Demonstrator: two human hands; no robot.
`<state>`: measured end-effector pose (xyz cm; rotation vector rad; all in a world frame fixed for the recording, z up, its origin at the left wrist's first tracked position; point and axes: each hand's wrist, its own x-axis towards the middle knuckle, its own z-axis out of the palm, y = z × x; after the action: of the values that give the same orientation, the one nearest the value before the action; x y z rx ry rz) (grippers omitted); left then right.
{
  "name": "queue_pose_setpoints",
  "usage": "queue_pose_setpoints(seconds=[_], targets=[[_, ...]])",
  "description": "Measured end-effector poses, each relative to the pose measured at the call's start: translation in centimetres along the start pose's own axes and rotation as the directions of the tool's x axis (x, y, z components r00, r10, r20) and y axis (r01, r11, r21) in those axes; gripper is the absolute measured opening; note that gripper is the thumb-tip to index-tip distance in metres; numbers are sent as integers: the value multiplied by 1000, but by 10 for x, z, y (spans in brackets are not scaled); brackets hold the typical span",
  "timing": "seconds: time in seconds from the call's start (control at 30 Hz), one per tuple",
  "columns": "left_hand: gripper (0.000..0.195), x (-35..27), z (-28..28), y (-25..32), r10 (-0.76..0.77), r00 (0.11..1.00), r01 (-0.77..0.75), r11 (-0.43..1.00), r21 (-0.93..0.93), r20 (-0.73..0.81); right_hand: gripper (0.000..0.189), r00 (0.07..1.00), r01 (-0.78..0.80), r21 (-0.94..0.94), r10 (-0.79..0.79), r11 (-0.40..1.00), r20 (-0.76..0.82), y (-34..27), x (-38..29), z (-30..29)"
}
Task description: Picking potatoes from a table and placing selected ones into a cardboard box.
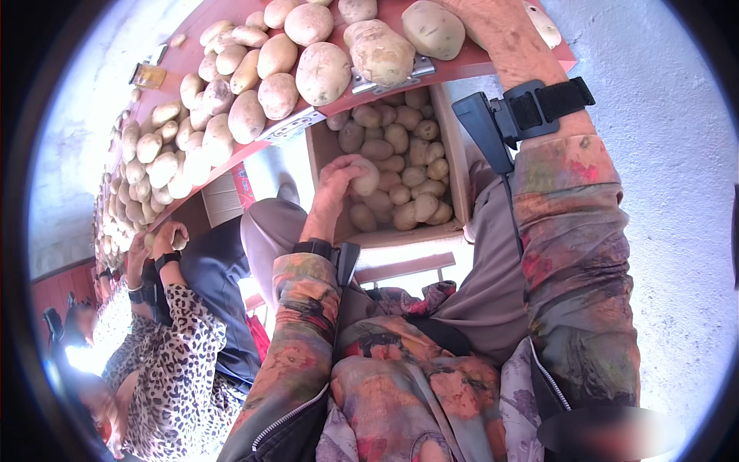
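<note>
My left hand (340, 173) is closed around a potato (365, 177) above an open cardboard box (456, 167) between my knees. Many potatoes (396, 138) lie inside that box. My right arm reaches up over the edge of the red table (450, 69); the hand itself lies beyond the top of the picture, so its fingers are hidden. Close to the right forearm are large potatoes on the tabletop, one pale and smooth (433, 30), another lumpy and rough-skinned (381, 53). Each of my wrists wears a black strap with a device.
Heaps of potatoes (164, 167) run along the table to the left. A glass jar (149, 76) stands near its far side. Metal hinges (291, 127) sit at the table's near edge. At left, a person in leopard print (167, 369) holds a potato. A wall (675, 173) rises at right.
</note>
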<state>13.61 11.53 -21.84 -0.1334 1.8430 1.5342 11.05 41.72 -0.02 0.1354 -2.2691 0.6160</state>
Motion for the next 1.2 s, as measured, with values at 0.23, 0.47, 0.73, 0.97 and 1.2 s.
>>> queue_pose_setpoints(seconds=[0.23,0.47,0.73,0.97,1.2], targets=[[37,-7,4,7,6,1000,-6,1000,6,-20,38,990,114,96,-105,989,-92,2,0,3],[35,-7,-1,2,-28,1000,25,991,-135,-15,37,998,56,72,-54,996,-29,-5,2,2],[29,-7,8,-13,-44,997,48,997,-63,62,30,999,47,-7,-47,999,-2,0,-1,3],[32,1,36,-36,71,981,-147,883,445,183,31,999,11,-3,-11,1000,34,-1,-3,1],[39,28,68,-64,65,922,-384,303,872,383,30,999,5,23,-6,1000,48,-7,-1,6]])
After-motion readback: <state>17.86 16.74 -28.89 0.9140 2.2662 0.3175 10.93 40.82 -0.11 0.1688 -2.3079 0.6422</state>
